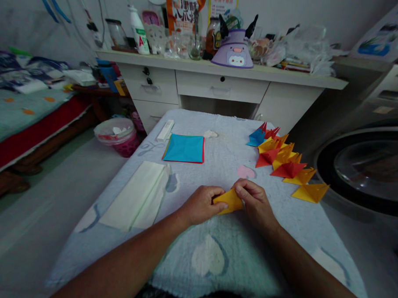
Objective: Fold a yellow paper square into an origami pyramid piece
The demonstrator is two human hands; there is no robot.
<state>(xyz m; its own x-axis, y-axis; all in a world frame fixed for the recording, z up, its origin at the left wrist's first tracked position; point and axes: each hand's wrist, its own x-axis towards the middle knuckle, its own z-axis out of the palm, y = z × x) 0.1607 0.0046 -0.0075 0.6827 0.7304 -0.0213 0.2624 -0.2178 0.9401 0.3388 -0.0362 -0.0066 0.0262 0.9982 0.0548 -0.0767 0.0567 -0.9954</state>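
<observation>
A small folded piece of yellow origami paper (230, 202) is held between both hands above the cloth-covered table (177, 259). My left hand (206, 203) grips its left side, thumb on the near face. At the right end, my right hand (253, 200) pinches the upper edge with thumb and fingers. Beyond the hands lies a stack of square paper sheets (184, 148), blue on top with red and yellow edges showing. To the right, several folded paper cranes (288, 168) in yellow, red and blue stand in a slanting row.
On the left of the table lie a folded pale cloth or paper (138, 195) and a small white box (165, 130). A white desk (212, 80) with cluttered top stands behind. A waste bin (119, 137) is at left, a washing machine (370, 154) at right.
</observation>
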